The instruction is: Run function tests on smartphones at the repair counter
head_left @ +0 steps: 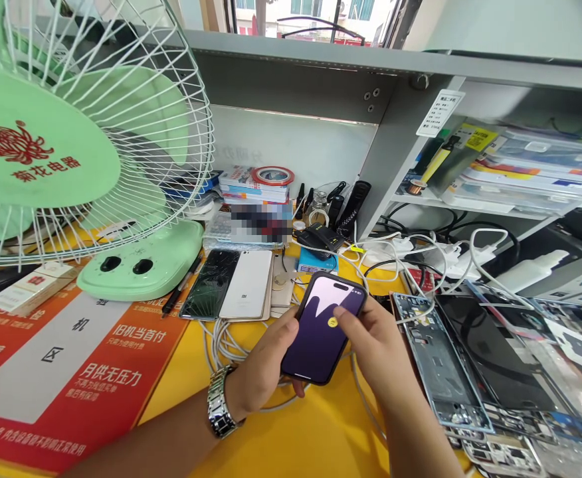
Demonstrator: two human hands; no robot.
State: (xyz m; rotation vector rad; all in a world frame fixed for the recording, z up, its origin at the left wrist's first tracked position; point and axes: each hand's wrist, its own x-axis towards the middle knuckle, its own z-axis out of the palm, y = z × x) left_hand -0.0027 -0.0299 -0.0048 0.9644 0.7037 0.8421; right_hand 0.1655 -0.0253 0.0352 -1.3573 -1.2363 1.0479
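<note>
Bare yellow tabletop point(295, 445) on the near side of the phone point(315, 342) offered passage. Coiled cables point(221, 340) obstructed the approach left of it; the fan point(86, 149) barred the far left, and loose parts point(438, 365) crowded the right side.

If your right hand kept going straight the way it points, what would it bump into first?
The right hand would meet the lit phone first: a fingertip is over its screen, beside the yellow icon, seemingly touching, though depth is hard to judge.
</note>
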